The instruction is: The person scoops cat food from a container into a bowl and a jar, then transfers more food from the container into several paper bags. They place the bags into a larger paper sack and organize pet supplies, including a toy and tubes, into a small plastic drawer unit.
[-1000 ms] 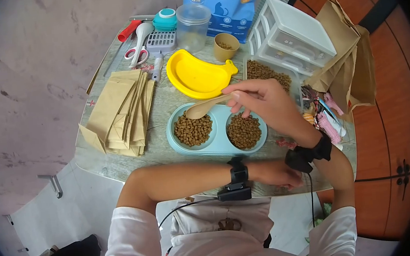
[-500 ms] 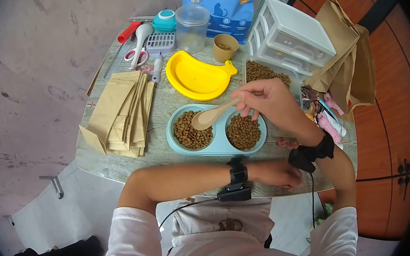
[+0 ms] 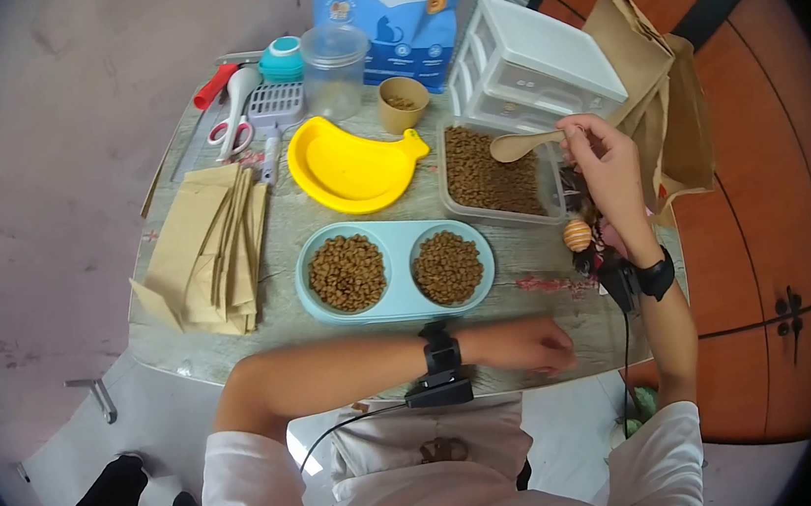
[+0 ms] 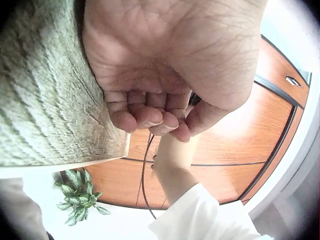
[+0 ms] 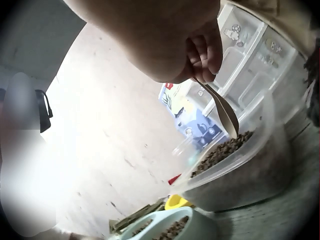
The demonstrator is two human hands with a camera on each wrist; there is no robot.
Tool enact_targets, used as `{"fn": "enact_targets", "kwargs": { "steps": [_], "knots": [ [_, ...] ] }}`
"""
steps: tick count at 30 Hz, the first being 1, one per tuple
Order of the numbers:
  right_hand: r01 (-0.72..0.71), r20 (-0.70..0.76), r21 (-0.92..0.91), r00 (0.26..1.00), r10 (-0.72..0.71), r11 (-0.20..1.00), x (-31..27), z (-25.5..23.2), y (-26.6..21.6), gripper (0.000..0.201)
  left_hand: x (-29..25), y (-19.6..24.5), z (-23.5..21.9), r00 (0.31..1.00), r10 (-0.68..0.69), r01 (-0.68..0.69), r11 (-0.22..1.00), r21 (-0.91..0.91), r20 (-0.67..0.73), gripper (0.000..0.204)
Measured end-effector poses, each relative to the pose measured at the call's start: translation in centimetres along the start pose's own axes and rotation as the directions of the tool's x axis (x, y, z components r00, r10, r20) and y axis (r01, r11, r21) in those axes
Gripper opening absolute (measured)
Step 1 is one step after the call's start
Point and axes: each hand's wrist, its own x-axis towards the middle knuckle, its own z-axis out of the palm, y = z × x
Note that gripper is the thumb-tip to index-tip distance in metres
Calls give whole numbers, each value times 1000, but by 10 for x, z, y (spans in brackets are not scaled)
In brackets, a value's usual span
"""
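Note:
My right hand [image 3: 610,177] pinches the handle of a wooden spoon [image 3: 513,148] between thumb and fingers. The spoon's bowl is over a clear plastic container [image 3: 554,188] of brown kibble [image 3: 492,180]. In the right wrist view the spoon [image 5: 227,117] slants down, its tip close to the heap. Left of the container stands a light-blue double bowl [image 3: 399,278], both hollows filled with kibble. Along the table's front edge lies my left forearm, and its hand [image 3: 519,345] holds nothing. The left wrist view shows that hand's fingers [image 4: 149,117] loosely curled.
Behind the double bowl lies a yellow banana-shaped dish [image 3: 360,194]. Paper bags [image 3: 203,250] are stacked at left. A tan cup [image 3: 404,115], clear jar [image 3: 337,87], blue food bag [image 3: 400,56] and white drawer unit [image 3: 542,51] stand at the back. A striped ball [image 3: 577,235] sits near my right wrist.
My right hand has carried the spoon from above the double bowl rightward and back to the kibble container. The head view has shifted slightly. My left forearm stays along the table edge.

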Motion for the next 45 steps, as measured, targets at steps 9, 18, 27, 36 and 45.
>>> {"fn": "enact_targets", "kwargs": {
  "steps": [9, 18, 27, 36, 45],
  "knots": [
    [65, 33, -257, 998, -58, 964, -13, 1, 24, 15, 1, 0, -2, 1000, -24, 25, 998, 65, -12, 39],
    [-311, 212, 262, 942, 260, 914, 4, 10, 46, 19, -2, 7, 0, 999, -42, 43, 999, 12, -22, 40],
    [-428, 274, 325, 896, 349, 844, 1, 6, 42, 21, -1, 0, -2, 998, -57, 57, 998, 19, 10, 41],
    [-497, 317, 405, 864, 391, 767, -1, -2, 46, 21, -2, 5, -1, 997, -75, 75, 997, 22, 6, 40],
    [-547, 353, 534, 837, 418, 645, -3, -11, 51, 24, -3, 6, -1, 997, -71, 71, 997, 29, 7, 39]
  ]
}}
